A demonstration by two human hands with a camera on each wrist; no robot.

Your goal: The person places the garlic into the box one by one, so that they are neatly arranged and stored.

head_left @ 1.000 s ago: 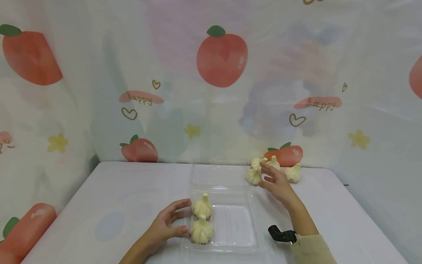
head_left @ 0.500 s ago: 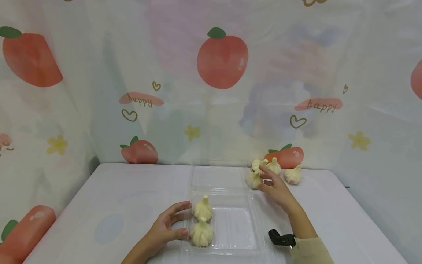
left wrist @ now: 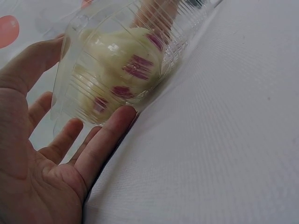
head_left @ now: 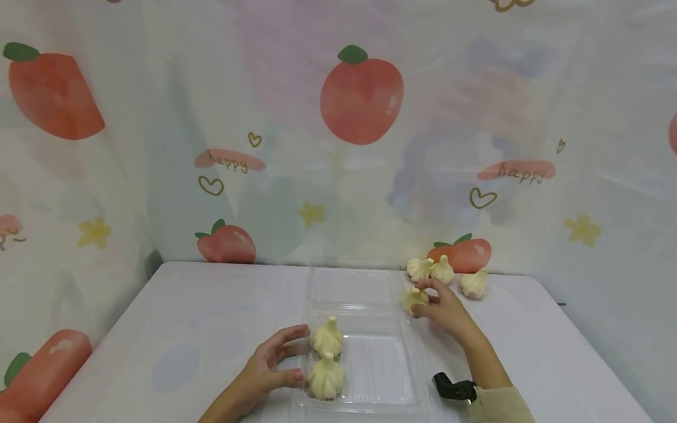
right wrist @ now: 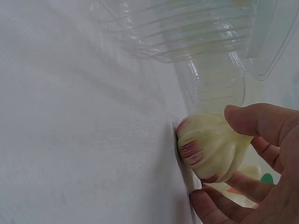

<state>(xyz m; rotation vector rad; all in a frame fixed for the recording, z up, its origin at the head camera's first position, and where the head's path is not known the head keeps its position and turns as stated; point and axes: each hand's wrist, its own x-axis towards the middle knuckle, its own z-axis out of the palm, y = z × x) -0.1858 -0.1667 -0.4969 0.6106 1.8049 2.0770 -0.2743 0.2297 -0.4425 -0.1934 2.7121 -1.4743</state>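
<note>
A fruit-printed backdrop [head_left: 349, 176] rises behind the white table [head_left: 222, 311]

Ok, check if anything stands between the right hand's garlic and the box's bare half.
Only the right rim of the box stands between that garlic and the bare half; it probably needs lifting over. The two bulbs inside sit to the left, off the path.

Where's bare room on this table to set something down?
Bare table lies left of the left hand and right of the right forearm. Inside the clear container, space right of its two garlic bulbs is free. Crowded: back right, three bulbs near the bulb the right hand pinches.
</note>
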